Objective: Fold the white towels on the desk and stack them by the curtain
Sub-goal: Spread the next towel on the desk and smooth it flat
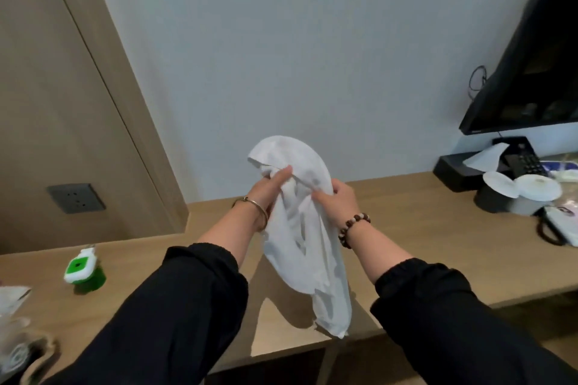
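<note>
Two grips held one white towel (300, 247) in the air above the wooden worktop (422, 228). With fingers curled, the left grip (269, 187) clutched bunched cloth near the towel's top; the right grip (339, 200) pinched a fold just beside it. Above them the cloth rose in a rounded hump. Below, it hung in loose, crumpled folds, its lowest corner near the worktop's front edge; whether it touched could not be told. A gold bangle (253, 209) circled the left wrist and a beaded bracelet (353, 228) the right; both forearms emerged from black sleeves (187, 306). On the worktop, well to the left, stood a green-and-white plastic device (84, 272). At far right, two lidded cups (497, 189) stood side by side before a black tray (453, 172), near a corded telephone (560, 228). A dark screen (531, 72) hung on the wall above them, and a grey socket plate (76, 198) sat in the wood panel at left.
</note>
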{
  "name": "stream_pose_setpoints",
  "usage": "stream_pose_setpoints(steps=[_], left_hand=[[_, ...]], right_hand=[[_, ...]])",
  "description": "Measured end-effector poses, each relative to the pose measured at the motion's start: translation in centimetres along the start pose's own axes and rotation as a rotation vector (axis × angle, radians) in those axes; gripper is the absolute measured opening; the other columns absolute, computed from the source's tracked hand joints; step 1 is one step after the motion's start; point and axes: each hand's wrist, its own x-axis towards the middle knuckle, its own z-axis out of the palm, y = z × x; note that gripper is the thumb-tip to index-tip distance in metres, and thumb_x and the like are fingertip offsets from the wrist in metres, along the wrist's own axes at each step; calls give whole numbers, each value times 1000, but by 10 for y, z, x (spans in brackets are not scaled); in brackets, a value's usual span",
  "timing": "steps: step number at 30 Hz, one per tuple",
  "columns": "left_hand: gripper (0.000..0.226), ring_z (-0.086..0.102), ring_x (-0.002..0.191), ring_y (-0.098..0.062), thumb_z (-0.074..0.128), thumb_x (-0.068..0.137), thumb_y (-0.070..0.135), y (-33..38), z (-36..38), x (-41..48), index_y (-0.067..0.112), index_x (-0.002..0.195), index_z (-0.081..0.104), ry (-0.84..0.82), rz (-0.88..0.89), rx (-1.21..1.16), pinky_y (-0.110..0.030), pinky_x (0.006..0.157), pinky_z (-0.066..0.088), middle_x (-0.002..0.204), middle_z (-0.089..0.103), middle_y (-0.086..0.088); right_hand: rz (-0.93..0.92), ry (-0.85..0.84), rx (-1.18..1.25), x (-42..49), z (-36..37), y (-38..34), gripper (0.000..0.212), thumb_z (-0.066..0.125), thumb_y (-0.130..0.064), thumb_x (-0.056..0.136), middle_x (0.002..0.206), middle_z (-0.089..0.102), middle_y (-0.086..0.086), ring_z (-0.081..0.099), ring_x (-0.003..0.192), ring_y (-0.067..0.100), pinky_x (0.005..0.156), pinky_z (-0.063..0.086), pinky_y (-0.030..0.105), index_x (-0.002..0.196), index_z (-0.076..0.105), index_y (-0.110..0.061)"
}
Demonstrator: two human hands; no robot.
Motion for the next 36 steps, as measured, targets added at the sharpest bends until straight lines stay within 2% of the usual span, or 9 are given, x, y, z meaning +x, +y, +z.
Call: stream_pose_setpoints(steps=[6, 9, 12, 15, 19, 23, 27, 31, 36], left_hand=[[46, 64, 99, -33, 75, 77, 20, -19, 30, 20, 5, 118, 59, 185, -67, 308, -47, 94, 50, 111, 66, -15], [27, 64, 78, -25, 71, 79, 13, -19, 48, 25, 5, 104, 64, 278, -62, 348, -29, 65, 54, 95, 68, -13], [12, 49, 57, -16, 67, 77, 14, -5, 56, 26, 11, 73, 56, 373, -39, 634, -23, 47, 33, 69, 54, -2], [16, 48, 60, -17, 60, 80, 13, 4, 48, 22, 13, 65, 53, 394, -128, 996, -26, 51, 31, 73, 55, -4], [40, 52, 116, -28, 45, 90, 14, -29, 32, 26, 18, 129, 50, 724, -149, 1476, -35, 88, 42, 128, 54, -7], [64, 18, 142, -25, 44, 94, 32, -100, 53, 57, 28, 150, 14, 487, -137, 1395, -49, 110, 25, 158, 12, -1], [65, -7, 146, -25, 28, 97, 53, -182, 61, 91, 36, 150, -5, 262, -340, 1322, -59, 112, 10, 159, -12, 3], [71, -18, 144, -28, 24, 93, 61, -230, 57, 118, 35, 150, -10, 392, -276, 1422, -65, 109, 1, 158, -20, 1], [58, 19, 135, -27, 25, 87, 61, -223, 42, 151, 35, 139, 26, 549, -6, 1507, -59, 102, 23, 146, 25, 0]], right_hand=[[-64, 42, -150, 69, -59, 31, 12, 49, 0, 84, 71, 53, -1, 49, 67, 17, 51, 35, 23, 85, 56, -10], [-170, -5, -336, 95, -88, 34, 17, 45, -3, 85, 74, 54, -4, 51, 65, 15, 50, 33, 23, 86, 53, -17], [-268, -126, -642, 126, -108, 24, 21, 43, -1, 81, 69, 53, -2, 48, 61, 17, 49, 30, 24, 70, 49, -17], [-213, -382, -1109, 151, -120, 13, 18, 43, -8, 86, 84, 62, 11, 50, 67, 26, 57, 36, 27, 74, 56, -10], [-331, -339, -1239, 154, -114, 46, 44, 45, -14, 90, 136, 45, 14, 46, 119, 33, 91, 42, 41, 133, 43, -16], [-276, -474, -1269, 140, -92, 111, 68, 43, -32, 95, 159, 6, 10, 14, 143, 30, 113, 18, 49, 152, 7, -23], [-193, -604, -1396, 139, -71, 186, 62, 24, -49, 99, 160, -7, 4, 1, 146, 26, 115, 10, 53, 152, -3, -30], [-276, -443, -1446, 138, -44, 232, 61, 19, -53, 96, 158, 10, 6, 20, 138, 29, 108, 21, 49, 151, 8, -29], [-522, -187, -1405, 157, -22, 247, 44, 27, -44, 95, 131, 40, 5, 39, 113, 25, 81, 30, 38, 131, 39, -23]])
